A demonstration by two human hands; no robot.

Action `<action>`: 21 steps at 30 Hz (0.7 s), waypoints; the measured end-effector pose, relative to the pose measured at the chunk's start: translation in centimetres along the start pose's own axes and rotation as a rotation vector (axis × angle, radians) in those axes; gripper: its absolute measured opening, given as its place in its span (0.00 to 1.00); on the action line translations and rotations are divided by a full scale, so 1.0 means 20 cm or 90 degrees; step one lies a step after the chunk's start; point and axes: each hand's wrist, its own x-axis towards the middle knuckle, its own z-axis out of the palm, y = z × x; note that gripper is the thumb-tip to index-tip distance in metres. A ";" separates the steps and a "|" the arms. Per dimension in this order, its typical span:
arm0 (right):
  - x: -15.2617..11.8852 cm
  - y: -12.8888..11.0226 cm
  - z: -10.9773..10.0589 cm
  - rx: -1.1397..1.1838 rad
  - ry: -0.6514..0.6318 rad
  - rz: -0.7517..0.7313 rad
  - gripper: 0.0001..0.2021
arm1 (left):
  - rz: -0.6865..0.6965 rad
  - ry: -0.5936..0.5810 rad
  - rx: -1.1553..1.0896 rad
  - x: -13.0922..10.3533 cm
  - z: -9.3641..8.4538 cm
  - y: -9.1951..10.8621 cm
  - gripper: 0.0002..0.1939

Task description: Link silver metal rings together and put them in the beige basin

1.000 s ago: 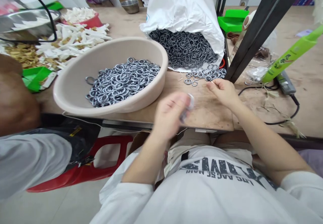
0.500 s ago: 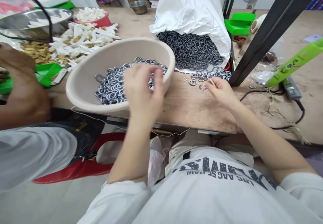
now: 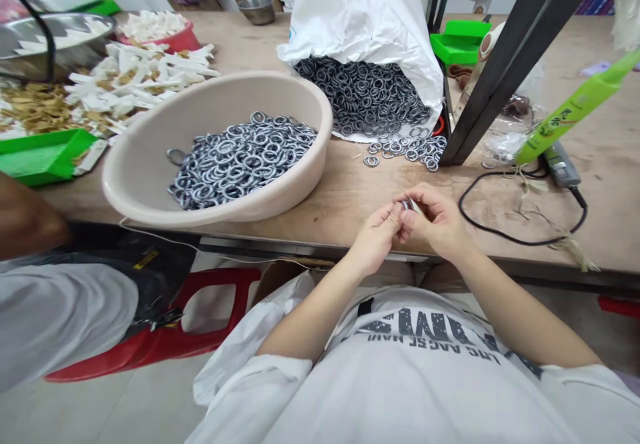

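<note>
Over the front edge of the table, my two hands meet around a small dark metal ring [image 3: 405, 204]. My left hand [image 3: 376, 236] pinches at it with thumb and fingertips. A thin pale piece shows between the thumb and fingers of my right hand [image 3: 441, 225], and its kind is too small to make out. To the left stands a beige basin [image 3: 135, 181] with a heap of grey metal rings [image 3: 245, 157]. Behind my hands, a white sack [image 3: 360, 24] lies with its mouth facing me, and more rings spill out [image 3: 413, 145] onto the wood.
A dark metal post [image 3: 493, 74] rises right of the sack. Beyond it lie a bright green packet [image 3: 575, 111] and a black cable [image 3: 510, 236]. White and tan pieces [image 3: 145, 74] and a green tray [image 3: 45, 154] cover the left, beside a co-worker's arm [image 3: 27, 221].
My left hand has moved from over the basin rightward to meet my right hand. My right hand has drawn back from the loose rings toward me. A ring now shows between them.
</note>
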 end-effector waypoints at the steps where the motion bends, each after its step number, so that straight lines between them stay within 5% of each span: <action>1: 0.01 0.00 0.00 0.005 -0.014 0.002 0.13 | -0.008 0.007 -0.013 -0.01 0.01 0.01 0.24; 5: 0.02 0.01 0.05 0.097 0.009 0.038 0.14 | -0.050 0.066 -0.084 -0.01 0.04 0.01 0.24; 9: 0.04 0.01 0.05 0.198 -0.009 0.126 0.14 | -0.006 0.036 -0.099 -0.01 0.05 0.01 0.24; 13: 0.06 -0.06 -0.02 -0.025 0.015 0.035 0.15 | 0.025 0.019 -0.067 -0.01 0.04 0.02 0.26; 17: -0.01 -0.13 -0.06 -0.345 -0.064 -0.097 0.16 | 0.032 0.059 -0.074 -0.01 0.03 0.02 0.24; 21: -0.05 -0.15 -0.05 -0.444 -0.089 -0.112 0.17 | 0.018 0.076 -0.083 -0.01 0.04 0.02 0.24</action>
